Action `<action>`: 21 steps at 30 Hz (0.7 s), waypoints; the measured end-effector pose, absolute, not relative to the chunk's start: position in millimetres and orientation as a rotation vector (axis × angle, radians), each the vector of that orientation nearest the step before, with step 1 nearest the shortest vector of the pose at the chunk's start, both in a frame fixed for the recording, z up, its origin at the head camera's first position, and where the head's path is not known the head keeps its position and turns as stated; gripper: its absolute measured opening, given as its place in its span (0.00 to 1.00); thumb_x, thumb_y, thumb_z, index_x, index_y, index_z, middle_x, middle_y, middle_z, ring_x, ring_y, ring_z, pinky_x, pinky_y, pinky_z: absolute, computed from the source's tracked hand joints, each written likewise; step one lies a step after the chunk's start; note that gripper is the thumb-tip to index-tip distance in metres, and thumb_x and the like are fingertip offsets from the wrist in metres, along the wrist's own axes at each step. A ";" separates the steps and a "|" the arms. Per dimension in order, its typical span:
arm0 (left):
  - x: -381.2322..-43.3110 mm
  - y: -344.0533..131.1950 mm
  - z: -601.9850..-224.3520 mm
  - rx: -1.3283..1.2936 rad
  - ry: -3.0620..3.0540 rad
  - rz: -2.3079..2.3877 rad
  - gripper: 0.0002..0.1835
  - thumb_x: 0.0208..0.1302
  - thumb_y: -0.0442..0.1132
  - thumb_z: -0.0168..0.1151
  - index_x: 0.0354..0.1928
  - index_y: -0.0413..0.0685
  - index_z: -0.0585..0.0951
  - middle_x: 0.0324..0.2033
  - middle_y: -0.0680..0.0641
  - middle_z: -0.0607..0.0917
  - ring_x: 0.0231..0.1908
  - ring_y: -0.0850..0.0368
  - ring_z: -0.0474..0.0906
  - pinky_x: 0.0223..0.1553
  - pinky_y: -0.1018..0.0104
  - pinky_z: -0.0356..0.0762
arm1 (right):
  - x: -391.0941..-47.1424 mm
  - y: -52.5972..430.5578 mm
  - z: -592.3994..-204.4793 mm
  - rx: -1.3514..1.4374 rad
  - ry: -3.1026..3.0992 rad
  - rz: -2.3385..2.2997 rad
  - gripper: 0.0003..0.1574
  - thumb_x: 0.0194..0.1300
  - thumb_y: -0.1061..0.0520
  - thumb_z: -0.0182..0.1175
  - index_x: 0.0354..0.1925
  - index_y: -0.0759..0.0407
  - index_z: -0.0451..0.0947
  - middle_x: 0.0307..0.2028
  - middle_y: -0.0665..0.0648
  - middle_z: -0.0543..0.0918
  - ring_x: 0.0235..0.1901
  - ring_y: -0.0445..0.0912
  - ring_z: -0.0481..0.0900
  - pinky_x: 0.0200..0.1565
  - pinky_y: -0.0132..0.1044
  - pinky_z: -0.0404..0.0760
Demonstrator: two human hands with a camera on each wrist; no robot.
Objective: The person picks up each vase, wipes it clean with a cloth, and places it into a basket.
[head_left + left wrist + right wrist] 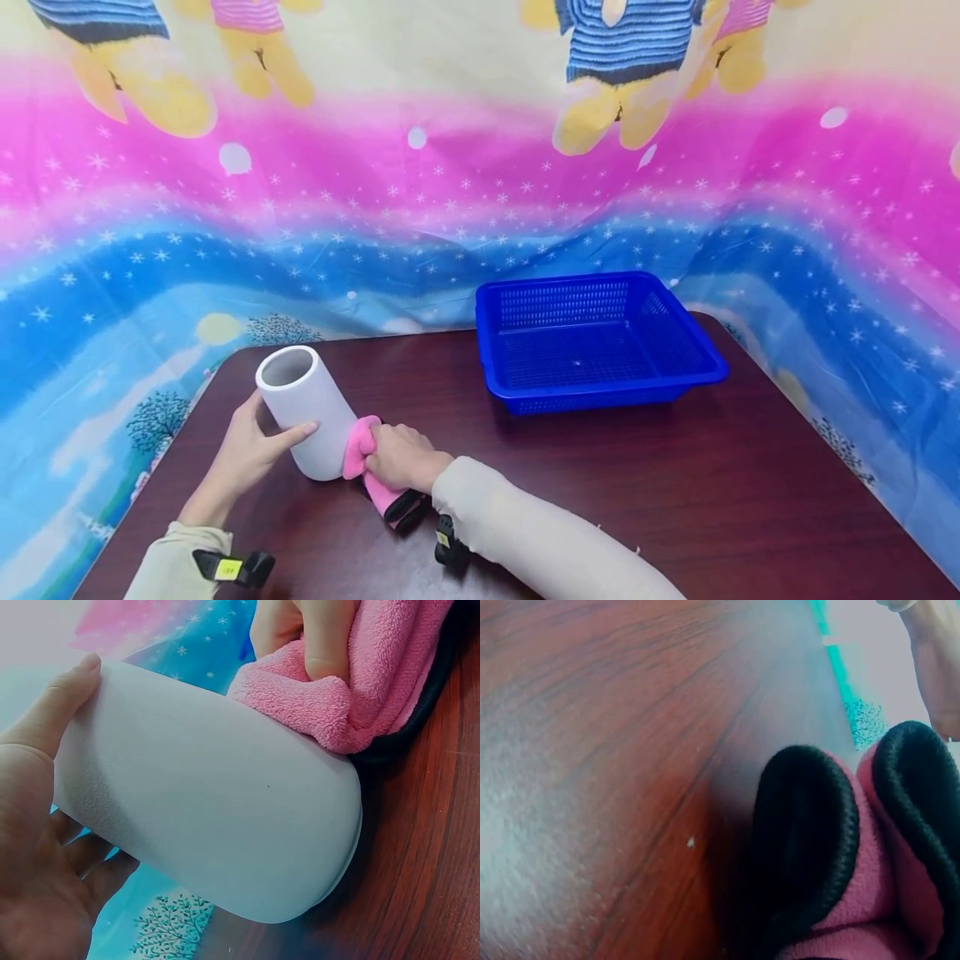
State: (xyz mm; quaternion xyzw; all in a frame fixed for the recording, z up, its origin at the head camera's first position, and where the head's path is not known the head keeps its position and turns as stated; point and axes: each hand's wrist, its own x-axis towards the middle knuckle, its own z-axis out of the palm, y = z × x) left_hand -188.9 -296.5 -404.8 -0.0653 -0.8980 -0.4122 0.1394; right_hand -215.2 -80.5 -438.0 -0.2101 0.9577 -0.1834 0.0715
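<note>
A white, matte cylindrical vase (311, 417) leans to the left above the table, its open mouth facing up. My left hand (243, 454) grips its left side, the thumb across the front and the fingers behind, as the left wrist view also shows. In my right hand (405, 457) is a bunched pink towel (300, 694) with black edging, which touches the vase's lower right side. Folds of the towel (855, 885) hang below the hand and fill the lower right of the right wrist view. Whether the vase's base touches the table cannot be made out.
A blue plastic basket (600, 400) with perforated walls stands at the back right of the dark brown wooden table (675, 483). Behind the table hangs a patterned cloth (420, 200) in pink, blue and cream.
</note>
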 end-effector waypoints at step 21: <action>-189.8 -299.3 -405.4 -0.242 -2.612 -1.244 0.40 0.62 0.42 0.73 0.73 0.48 0.65 0.60 0.45 0.78 0.51 0.82 0.69 0.48 0.81 0.72 | -224.6 -69.0 -436.5 -0.754 2.728 -0.860 0.16 0.62 0.56 0.59 0.49 0.51 0.75 0.41 0.49 0.84 0.34 0.42 0.78 0.38 0.32 0.76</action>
